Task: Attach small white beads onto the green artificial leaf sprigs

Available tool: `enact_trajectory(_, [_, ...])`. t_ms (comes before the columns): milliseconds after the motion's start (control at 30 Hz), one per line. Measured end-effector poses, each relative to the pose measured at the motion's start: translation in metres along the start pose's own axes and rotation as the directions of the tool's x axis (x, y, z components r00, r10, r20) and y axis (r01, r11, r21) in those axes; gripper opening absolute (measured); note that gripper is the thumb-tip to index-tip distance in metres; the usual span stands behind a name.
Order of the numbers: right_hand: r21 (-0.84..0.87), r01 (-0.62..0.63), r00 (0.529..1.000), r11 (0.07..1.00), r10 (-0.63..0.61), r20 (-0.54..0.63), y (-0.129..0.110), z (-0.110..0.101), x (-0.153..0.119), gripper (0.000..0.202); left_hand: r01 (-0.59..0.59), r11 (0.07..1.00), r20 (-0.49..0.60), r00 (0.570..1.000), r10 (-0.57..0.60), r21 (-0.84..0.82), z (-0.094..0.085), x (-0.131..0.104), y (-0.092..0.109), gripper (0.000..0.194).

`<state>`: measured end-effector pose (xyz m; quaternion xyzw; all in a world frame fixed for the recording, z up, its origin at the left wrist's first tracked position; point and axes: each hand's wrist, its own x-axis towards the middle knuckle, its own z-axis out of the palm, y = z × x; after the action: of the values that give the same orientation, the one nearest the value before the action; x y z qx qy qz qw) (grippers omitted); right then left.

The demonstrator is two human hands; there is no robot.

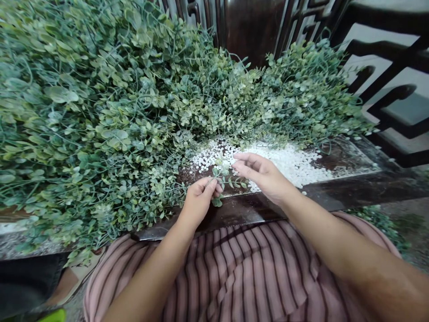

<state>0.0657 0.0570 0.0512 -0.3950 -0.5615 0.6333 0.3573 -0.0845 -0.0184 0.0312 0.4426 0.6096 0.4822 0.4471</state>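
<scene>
My left hand point(200, 197) pinches a small sprig of artificial greenery point(225, 172) between thumb and fingers, above the front edge of a dark wooden bench. The sprig's leafy stems fan out to the right and upward from the grip. Just right of it is my right hand point(259, 174), its fingers a little apart and pointing left near the leaves. Nothing can be made out between those fingers. Under and behind both hands lie many small white pieces point(288, 163), spread over the dark wood.
A big heap of the same artificial greenery point(134, 98) fills the left and back of the bench point(328, 194). Dark carved wooden lattice point(385, 85) stands behind and to the right. Striped cloth point(241, 268) covers my lap. More greenery point(378, 228) lies low at the right.
</scene>
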Motion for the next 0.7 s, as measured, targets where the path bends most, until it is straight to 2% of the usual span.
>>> enact_trajectory(67, [-0.074, -0.009, 0.999, 0.997, 0.012, 0.046, 0.003, 0.005, -0.002, 0.038, -0.020, 0.999, -0.007, 1.000, 0.020, 0.044, 0.001, 0.000, -0.002, 0.024])
enact_trajectory(133, [-0.137, 0.005, 0.996, 0.991, 0.007, 0.085, 0.005, 0.009, -0.005, 0.034, -0.116, 0.974, -0.009, 0.993, 0.120, 0.193, 0.002, -0.002, -0.003, 0.020])
enact_trajectory(233, [-0.232, 0.063, 0.993, 0.971, -0.037, 0.117, 0.006, 0.011, -0.006, 0.020, -0.270, 0.834, 0.050, 0.958, 0.281, 0.481, 0.005, -0.006, -0.006, 0.022])
enact_trajectory(300, [-0.252, 0.090, 0.993, 0.964, -0.066, 0.101, 0.006, 0.010, -0.006, 0.019, -0.314, 0.751, 0.098, 0.943, 0.318, 0.581, 0.008, -0.009, -0.007, 0.024])
enact_trajectory(367, [-0.204, 0.083, 0.995, 0.975, -0.071, 0.067, 0.004, 0.008, -0.005, 0.020, -0.347, 0.724, 0.130, 0.932, 0.339, 0.596, 0.012, -0.013, -0.008, 0.026])
enact_trajectory(433, [-0.100, 0.051, 0.998, 0.994, -0.049, 0.025, 0.002, 0.006, -0.003, 0.020, -0.395, 0.730, 0.174, 0.916, 0.362, 0.558, 0.013, -0.015, -0.007, 0.037])
enact_trajectory(533, [0.071, -0.021, 0.999, 0.997, 0.023, -0.032, -0.004, 0.001, -0.001, 0.020, -0.438, 0.759, 0.229, 0.899, 0.373, 0.482, 0.006, -0.011, -0.004, 0.052])
enact_trajectory(633, [0.192, -0.088, 0.994, 0.977, 0.098, -0.044, -0.010, -0.002, 0.000, 0.018, -0.388, 0.720, 0.157, 0.916, 0.368, 0.576, -0.013, 0.002, -0.005, 0.034])
enact_trajectory(700, [0.244, -0.103, 0.993, 0.964, 0.114, -0.031, -0.013, -0.003, 0.000, 0.015, -0.289, 0.599, 0.072, 0.930, 0.360, 0.747, -0.028, 0.015, -0.010, 0.026])
